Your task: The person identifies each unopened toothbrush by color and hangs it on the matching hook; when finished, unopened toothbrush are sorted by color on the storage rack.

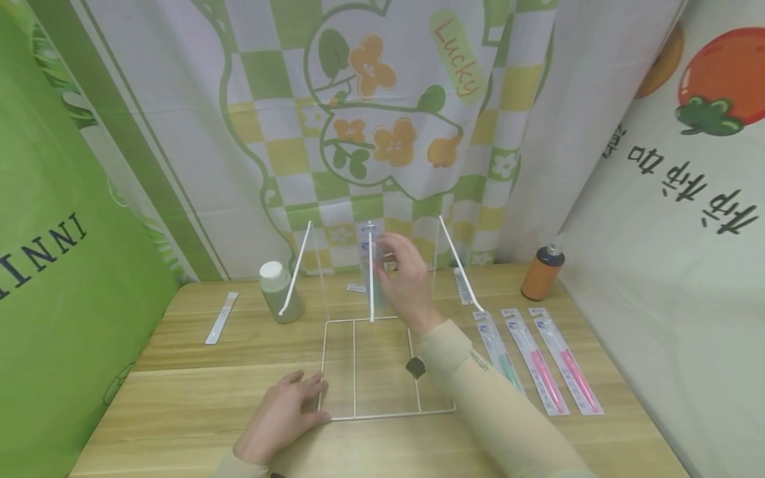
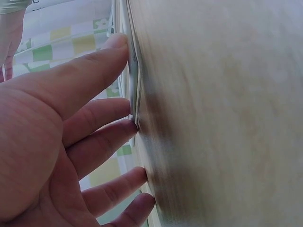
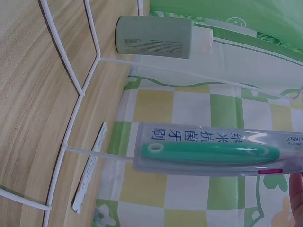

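**A:** From the head camera, what do you make of the hands?

**B:** The left hand (image 1: 281, 418) lies flat, fingers straight, on the wooden bench (image 1: 179, 392) near its front edge, fingertips pressing the front-left corner of the white wire rack (image 1: 382, 372). The right hand (image 1: 406, 279) is raised at the rack's middle upright, pinching a clear-packaged green toothbrush (image 1: 368, 265) by its top end. So the toothbrush hangs upright against that rod, towards the bench's back edge.

**A:** Anything else on the bench?

**B:** A grey-green bottle with a white cap (image 1: 278, 292) at the back left, an orange bottle with a dark top (image 1: 541, 272) at the back right corner, and three more packaged toothbrushes (image 1: 538, 358) along the right edge.

**A:** The left wrist view?

**B:** Straight fingers (image 2: 94, 123) against the thin wire frame (image 2: 135, 85), nothing grasped.

**A:** And the right wrist?

**B:** The toothbrush pack (image 3: 218, 151) is in front of the checked curtain, just past a rack rod; only a fingertip shows at the edge.

**A:** Risks?

**B:** I'd judge the pinch is slight, so the slick pack could slip and drop. The light rack could also shift if the left hand eases off.
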The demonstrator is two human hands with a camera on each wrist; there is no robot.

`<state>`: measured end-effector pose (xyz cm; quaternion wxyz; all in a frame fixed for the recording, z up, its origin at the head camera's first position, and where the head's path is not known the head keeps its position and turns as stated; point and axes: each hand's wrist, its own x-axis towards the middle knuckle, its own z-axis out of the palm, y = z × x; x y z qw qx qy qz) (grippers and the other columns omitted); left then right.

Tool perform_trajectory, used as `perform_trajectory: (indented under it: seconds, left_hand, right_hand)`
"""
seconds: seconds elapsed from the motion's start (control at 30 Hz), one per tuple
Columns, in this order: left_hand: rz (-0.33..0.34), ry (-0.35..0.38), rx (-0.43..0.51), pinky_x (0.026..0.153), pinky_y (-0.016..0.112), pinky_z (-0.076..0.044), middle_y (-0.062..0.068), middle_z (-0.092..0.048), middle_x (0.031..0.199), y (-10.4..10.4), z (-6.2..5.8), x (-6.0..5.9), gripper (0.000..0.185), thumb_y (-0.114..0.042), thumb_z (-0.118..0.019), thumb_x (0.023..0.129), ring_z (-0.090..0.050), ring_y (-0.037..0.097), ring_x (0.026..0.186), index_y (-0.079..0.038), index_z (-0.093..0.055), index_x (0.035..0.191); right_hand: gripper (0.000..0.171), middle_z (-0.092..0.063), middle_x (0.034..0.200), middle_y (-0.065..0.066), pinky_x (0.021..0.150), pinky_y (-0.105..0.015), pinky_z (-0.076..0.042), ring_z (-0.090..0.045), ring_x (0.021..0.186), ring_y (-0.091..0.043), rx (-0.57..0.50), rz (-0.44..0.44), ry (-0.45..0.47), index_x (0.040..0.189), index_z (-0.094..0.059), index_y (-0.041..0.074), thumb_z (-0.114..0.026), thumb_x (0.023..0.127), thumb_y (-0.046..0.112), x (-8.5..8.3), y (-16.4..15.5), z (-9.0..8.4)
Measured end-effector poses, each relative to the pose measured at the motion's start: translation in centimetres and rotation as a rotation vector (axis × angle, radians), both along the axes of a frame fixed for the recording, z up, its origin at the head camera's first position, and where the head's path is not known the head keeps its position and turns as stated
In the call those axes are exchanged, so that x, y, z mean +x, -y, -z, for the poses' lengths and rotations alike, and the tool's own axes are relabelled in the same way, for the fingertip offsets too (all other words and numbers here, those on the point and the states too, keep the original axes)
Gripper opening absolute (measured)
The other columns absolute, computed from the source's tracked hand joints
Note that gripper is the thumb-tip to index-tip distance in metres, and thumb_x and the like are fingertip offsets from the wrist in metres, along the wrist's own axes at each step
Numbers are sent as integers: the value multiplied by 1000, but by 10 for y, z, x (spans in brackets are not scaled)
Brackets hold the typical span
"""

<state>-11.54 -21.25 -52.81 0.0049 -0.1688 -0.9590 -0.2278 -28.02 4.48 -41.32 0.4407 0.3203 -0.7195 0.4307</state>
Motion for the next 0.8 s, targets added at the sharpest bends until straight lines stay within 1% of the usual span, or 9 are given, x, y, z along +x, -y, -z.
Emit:
perform_trajectory:
  seconds: [0.1,0.2,0.33,0.5,0.63,0.8]
  left_hand:
    - [3,-4,-1,99,83,-46,14,-68,144,0,-1,0,57,-37,-92,83,-55,60,135,-9,-77,130]
    - [5,-5,-6,98,83,-46,13,-68,145,0,-1,0,57,-38,-92,83,-55,59,135,-9,-77,130]
    - [3,-4,-4,98,83,-46,13,-68,145,1,-1,0,57,-38,-92,83,-55,59,135,-9,-77,130]
    - [1,-9,1,101,83,-45,12,-68,145,1,0,0,58,-39,-92,84,-55,59,136,-10,-77,131]
    - [-1,-4,-2,101,82,-45,11,-67,146,2,1,0,59,-40,-91,84,-54,58,136,-10,-76,132]
    - [-7,7,-4,100,83,-45,10,-67,147,2,2,1,59,-41,-91,83,-54,58,137,-11,-76,132]
  right_hand:
    - [54,-68,123,-25,79,-44,-67,-72,98,-36,-14,-21,-1,125,-60,-8,-88,79,-15,0,1,1]
    - [56,-67,123,-25,78,-43,-67,-72,97,-35,-20,-29,5,125,-59,-8,-88,78,-16,-1,1,2]
    - [57,-67,124,-24,80,-41,-67,-72,97,-35,-21,-23,13,127,-58,-7,-88,79,-14,-1,1,3]
    - [59,-66,123,-26,80,-44,-67,-71,95,-38,-39,-20,5,129,-58,-10,-88,79,-13,-1,-4,6]
    - [58,-67,120,-26,82,-42,-66,-71,97,-37,-29,-22,10,130,-59,-11,-88,80,-10,1,-14,11]
    - [57,-66,129,-22,88,-42,-65,-71,100,-37,27,15,82,129,-61,-4,-91,81,-1,10,-39,22]
